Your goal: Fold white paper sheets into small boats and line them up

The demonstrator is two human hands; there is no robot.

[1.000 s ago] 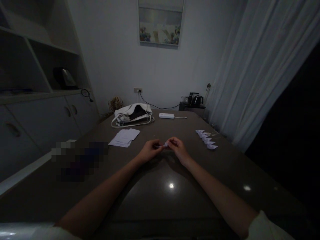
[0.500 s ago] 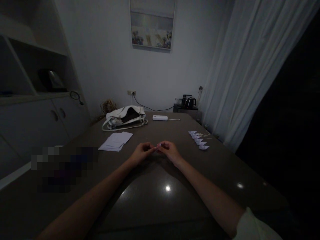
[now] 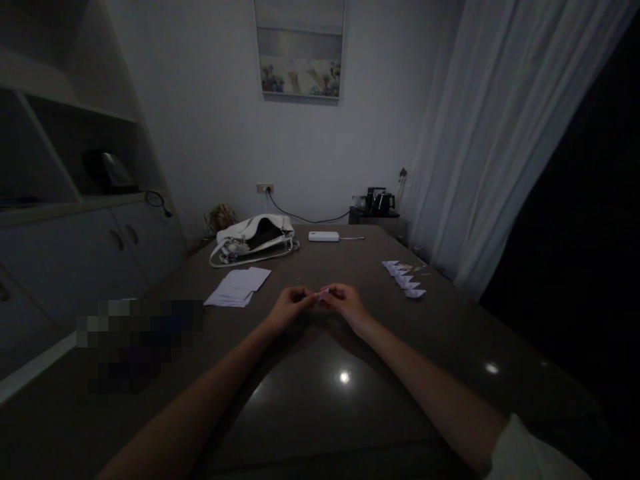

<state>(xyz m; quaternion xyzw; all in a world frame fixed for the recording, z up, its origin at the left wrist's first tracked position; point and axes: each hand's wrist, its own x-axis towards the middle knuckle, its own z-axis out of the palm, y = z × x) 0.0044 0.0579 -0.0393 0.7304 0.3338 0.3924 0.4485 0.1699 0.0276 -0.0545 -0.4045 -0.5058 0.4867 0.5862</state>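
A small piece of white paper [image 3: 322, 294] is being pinched between the fingertips of the left hand [image 3: 289, 308] and the right hand [image 3: 351, 308], nearer the viewer than the white handbag [image 3: 245, 230] and to its right, probably being steadied from both sides. Loose white sheets [image 3: 235, 288] are being kept just in front of the handbag, seemingly for easy reach; boat-like folded papers [image 3: 406, 282] are being kept well right of it, presumably out of the way.
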